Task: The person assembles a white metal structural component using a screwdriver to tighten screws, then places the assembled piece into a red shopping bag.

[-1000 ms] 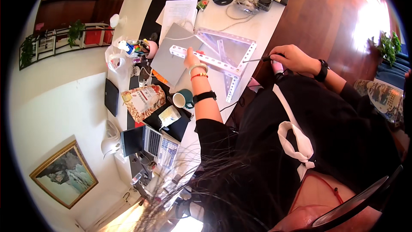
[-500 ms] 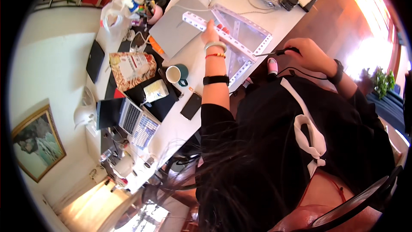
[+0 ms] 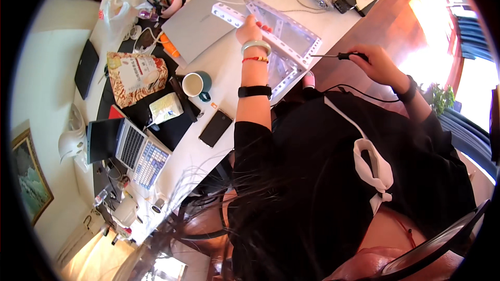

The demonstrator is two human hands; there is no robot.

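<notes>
A white frame of perforated bars with clear panels point(image 3: 285, 48) stands by the desk's edge. My left hand point(image 3: 250, 30) is closed round its nearest bar, fingertips with red nails showing on the far side. In my right hand point(image 3: 379, 66) is a screwdriver point(image 3: 344, 56) with a black handle and a thin metal shaft. Its shaft points left, with the tip at the frame's near right corner. Whether the tip touches a screw there is too small to tell.
Behind the frame lies a closed grey laptop point(image 3: 203, 18). A mug point(image 3: 194, 84), a phone point(image 3: 215, 128), a patterned pouch point(image 3: 136, 75) and an open laptop point(image 3: 127, 143) are on the desk to the left. A black cable point(image 3: 359, 92) runs below my right hand.
The whole view has shifted, so the desk things sit further left. My right hand has tilted the screwdriver a little, its handle now higher and the shaft more level. My left hand keeps its grip.
</notes>
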